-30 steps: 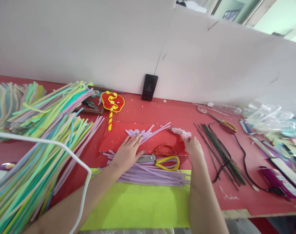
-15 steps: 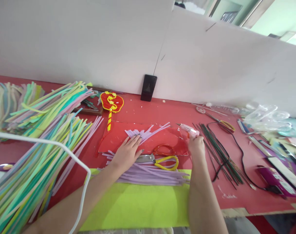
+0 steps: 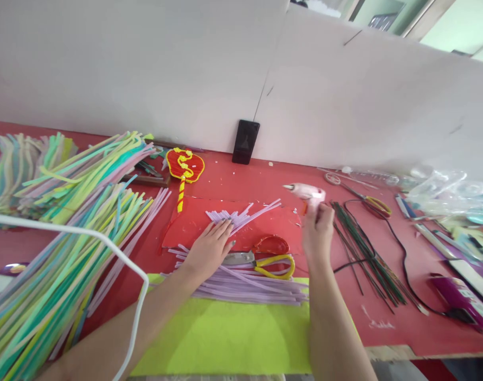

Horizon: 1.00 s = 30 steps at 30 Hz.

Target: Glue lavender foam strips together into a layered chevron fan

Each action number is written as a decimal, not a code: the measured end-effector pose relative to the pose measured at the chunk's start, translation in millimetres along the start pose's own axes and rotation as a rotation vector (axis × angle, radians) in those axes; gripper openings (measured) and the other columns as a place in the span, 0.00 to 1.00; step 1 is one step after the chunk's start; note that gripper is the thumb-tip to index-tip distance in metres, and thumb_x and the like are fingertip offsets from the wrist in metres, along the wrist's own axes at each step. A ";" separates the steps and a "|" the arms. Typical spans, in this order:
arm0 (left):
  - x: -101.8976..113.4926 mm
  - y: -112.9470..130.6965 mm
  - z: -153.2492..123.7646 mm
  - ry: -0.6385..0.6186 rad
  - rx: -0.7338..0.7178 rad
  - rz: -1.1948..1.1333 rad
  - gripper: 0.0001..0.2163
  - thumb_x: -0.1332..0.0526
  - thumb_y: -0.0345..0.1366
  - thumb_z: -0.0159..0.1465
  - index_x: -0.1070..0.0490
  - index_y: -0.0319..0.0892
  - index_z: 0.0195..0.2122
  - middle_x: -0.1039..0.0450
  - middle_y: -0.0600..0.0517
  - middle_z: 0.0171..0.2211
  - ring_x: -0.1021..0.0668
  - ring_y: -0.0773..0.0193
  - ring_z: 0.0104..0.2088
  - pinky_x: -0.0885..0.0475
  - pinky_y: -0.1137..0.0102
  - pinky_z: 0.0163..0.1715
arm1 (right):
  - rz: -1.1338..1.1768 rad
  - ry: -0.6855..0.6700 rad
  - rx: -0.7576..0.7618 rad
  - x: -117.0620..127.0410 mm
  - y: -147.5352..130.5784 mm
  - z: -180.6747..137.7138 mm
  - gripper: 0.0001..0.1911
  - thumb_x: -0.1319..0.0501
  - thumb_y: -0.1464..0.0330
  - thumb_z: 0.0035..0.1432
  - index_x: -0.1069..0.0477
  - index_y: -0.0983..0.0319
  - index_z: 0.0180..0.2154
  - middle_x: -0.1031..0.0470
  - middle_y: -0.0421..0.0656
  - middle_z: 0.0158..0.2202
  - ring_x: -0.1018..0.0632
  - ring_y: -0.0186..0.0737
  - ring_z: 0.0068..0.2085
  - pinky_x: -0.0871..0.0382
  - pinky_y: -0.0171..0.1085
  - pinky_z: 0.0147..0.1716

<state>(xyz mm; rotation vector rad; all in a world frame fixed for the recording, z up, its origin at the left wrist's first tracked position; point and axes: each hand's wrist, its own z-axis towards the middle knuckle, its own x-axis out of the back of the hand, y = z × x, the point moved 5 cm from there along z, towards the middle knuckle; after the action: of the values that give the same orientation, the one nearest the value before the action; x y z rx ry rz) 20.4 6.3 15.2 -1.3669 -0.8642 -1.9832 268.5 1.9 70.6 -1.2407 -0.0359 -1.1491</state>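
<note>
My left hand (image 3: 210,248) lies flat, fingers spread, pressing a fan of short lilac pipe cleaners (image 3: 241,214) onto a red sheet (image 3: 194,222). In my right hand (image 3: 319,233), closed round its handle, a pink hot glue gun (image 3: 305,192) hangs above the table with its nozzle pointing left. Its black cord (image 3: 400,254) trails off to the right. Yellow-handled scissors (image 3: 265,262) and a red ring (image 3: 271,244) lie between my hands, on a pile of long lilac pipe cleaners (image 3: 249,286).
Big heaps of pastel pipe cleaners (image 3: 59,233) fill the left. A red-and-yellow fan ornament (image 3: 185,166) and a black phone (image 3: 245,141) stand near the white wall. Green wire stems (image 3: 364,248), scissors (image 3: 368,202), plastic bags and packets lie right. A lime sheet (image 3: 225,333) covers the front edge.
My right hand has picked the glue gun up off the red sheet and lifted it up and to the right. The left hand has stayed pressing the lilac fan.
</note>
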 end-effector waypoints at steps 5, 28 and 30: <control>6.4 -5.2 0.8 0.097 0.028 -0.005 0.18 0.52 0.33 0.66 0.39 0.38 0.56 0.36 0.45 0.57 0.34 0.58 0.58 0.39 0.59 0.58 | 0.034 -0.190 0.006 -26.7 -22.1 -20.9 0.21 0.52 0.51 0.59 0.38 0.60 0.42 0.28 0.47 0.34 0.28 0.42 0.32 0.39 0.37 0.31; 37.5 -4.0 -1.8 0.270 0.056 -0.084 0.12 0.51 0.31 0.66 0.31 0.41 0.29 0.27 0.50 0.28 0.26 0.60 0.34 0.31 0.63 0.41 | 0.050 -0.342 -0.048 -47.7 -13.1 -26.6 0.20 0.55 0.51 0.60 0.36 0.59 0.35 0.25 0.45 0.29 0.25 0.44 0.31 0.39 0.37 0.30; 34.6 -5.2 -0.8 0.260 0.077 -0.114 0.09 0.50 0.30 0.65 0.30 0.41 0.37 0.25 0.49 0.36 0.25 0.60 0.40 0.31 0.62 0.46 | 0.096 -0.369 -0.086 -49.5 -11.7 -27.4 0.21 0.55 0.50 0.60 0.37 0.59 0.34 0.25 0.43 0.27 0.26 0.41 0.28 0.39 0.36 0.30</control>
<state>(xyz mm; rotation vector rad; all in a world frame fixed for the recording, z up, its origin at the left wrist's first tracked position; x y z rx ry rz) 5.2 5.7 46.8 -1.0092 -0.9018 -2.1319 221.9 15.4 39.3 -1.5019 -0.2028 -0.8352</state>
